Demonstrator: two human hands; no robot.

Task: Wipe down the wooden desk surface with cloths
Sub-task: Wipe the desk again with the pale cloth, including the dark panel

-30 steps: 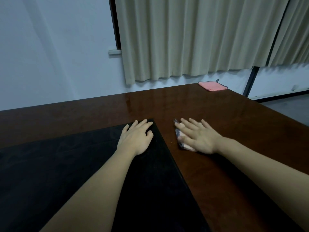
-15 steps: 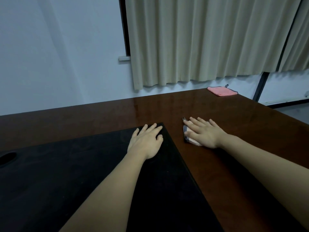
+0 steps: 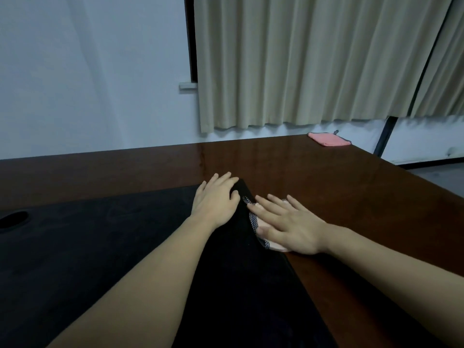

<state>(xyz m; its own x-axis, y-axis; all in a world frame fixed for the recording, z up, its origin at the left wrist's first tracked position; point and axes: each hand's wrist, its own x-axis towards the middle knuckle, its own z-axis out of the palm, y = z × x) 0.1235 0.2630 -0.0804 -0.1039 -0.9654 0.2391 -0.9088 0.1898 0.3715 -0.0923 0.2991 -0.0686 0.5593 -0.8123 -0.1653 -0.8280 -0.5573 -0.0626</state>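
Dark reddish wood, glossy, fills the scene: the desk (image 3: pixel 326 177) runs from the wall out to the right edge, and a big black mat (image 3: pixel 100 247) covers its near-left part. Right hand (image 3: pixel 291 227) is down flat, fingers straight and spread, palm pressing a small cloth (image 3: pixel 254 221) onto the desk. That cloth is almost wholly under the hand; only a patterned dark-and-white edge peeks out by the thumb side and a pale pinkish bit shows below the palm. Nothing curled round it, no pinch, just a flat press from above. The cloth sits right against the mat's right edge, touching it or a hair over it; I cannot tell which.

Left hand (image 3: pixel 216 199) lies on the mat's far corner, fingers relaxed and fairly straight, tips reaching past the corner toward the bare wood. It holds nothing; it simply rests there. The two hands are just beside each other, the left thumb close to the right index finger.

Far back at the right corner of the desk, a second cloth, pink cloth (image 3: pixel 329 139), lies folded and flat, well apart from both hands. Behind it, a beige curtain (image 3: pixel 313 61) hangs over a pale wall (image 3: pixel 88 71). A dark oval hole (image 3: pixel 13 218) shows at the mat's left.
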